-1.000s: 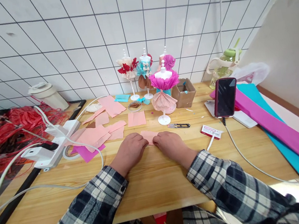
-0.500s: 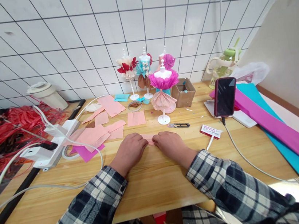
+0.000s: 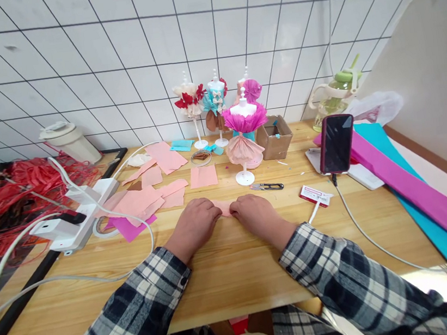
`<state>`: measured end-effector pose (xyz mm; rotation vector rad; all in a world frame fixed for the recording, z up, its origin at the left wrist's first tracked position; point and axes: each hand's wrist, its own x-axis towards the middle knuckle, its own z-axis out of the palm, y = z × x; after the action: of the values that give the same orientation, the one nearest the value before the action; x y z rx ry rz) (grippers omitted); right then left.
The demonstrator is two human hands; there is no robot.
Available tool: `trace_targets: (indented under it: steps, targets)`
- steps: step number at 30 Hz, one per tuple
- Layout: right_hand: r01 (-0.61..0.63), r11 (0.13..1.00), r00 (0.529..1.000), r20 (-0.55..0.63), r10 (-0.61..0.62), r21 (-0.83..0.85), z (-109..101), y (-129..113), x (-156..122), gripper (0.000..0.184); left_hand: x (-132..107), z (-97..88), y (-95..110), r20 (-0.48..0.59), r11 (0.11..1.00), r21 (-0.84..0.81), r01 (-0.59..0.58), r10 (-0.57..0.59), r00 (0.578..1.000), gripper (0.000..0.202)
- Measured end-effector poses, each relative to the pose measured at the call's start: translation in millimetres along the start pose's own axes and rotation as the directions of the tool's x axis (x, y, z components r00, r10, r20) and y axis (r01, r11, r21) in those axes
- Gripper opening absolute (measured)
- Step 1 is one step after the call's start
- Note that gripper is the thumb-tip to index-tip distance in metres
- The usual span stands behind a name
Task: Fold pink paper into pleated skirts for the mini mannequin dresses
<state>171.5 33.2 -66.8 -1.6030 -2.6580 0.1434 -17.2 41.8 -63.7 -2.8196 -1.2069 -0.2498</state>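
Note:
My left hand and my right hand lie side by side on the wooden table, knuckles up. Both are closed on a small piece of pale pink paper pressed flat between them; only a narrow strip of it shows between the fingertips. Just beyond the hands stands a small white mannequin with a pink paper dress. Small black snips lie to its right.
Loose pink paper pieces lie at left, beside a white power strip with cables. A phone stands propped at right, near magenta and teal paper sheets. A cardboard box and more dressed mannequins stand by the tiled wall.
The visible strip of pink paper between my hands has grown narrower as it is folded down. My hands have stayed almost in place.

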Motion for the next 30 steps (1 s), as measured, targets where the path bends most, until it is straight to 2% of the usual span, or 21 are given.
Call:
trace_targets:
  steps: [3,10,15,23,27,30]
  targets:
    - [-0.035,0.999,0.999,0.009,0.035,-0.003,-0.3,-0.8,-0.1,0.027,-0.6,1.1,-0.7,0.002,1.0,0.005,0.023,-0.023,1.0,0.02]
    - [-0.054,0.999,0.998,0.026,0.054,-0.001,-3.8,-1.9,-0.2,0.028,0.9,-2.8,2.7,-0.028,1.0,-0.019,0.0,-0.001,1.0,0.022]
    - [-0.094,0.995,0.993,0.069,0.092,0.036,-3.5,0.7,1.4,0.026,-0.2,-1.4,0.9,0.003,1.0,0.0,0.017,-0.017,1.0,0.021]
    - [-0.089,0.991,0.996,0.02,0.088,0.097,-3.2,5.4,0.5,0.021,2.3,-3.5,3.2,-0.017,1.0,-0.019,-0.002,0.002,1.0,0.023]
    - [-0.113,0.989,0.994,0.02,0.112,0.097,-4.8,7.0,0.8,0.02,2.8,-5.3,3.3,0.034,1.0,-0.012,-0.015,0.016,0.999,0.023]
    - [-0.12,0.988,0.993,0.035,0.117,0.097,-4.1,8.6,1.7,0.018,2.0,-4.4,1.7,0.033,1.0,-0.012,-0.009,0.01,0.999,0.023]
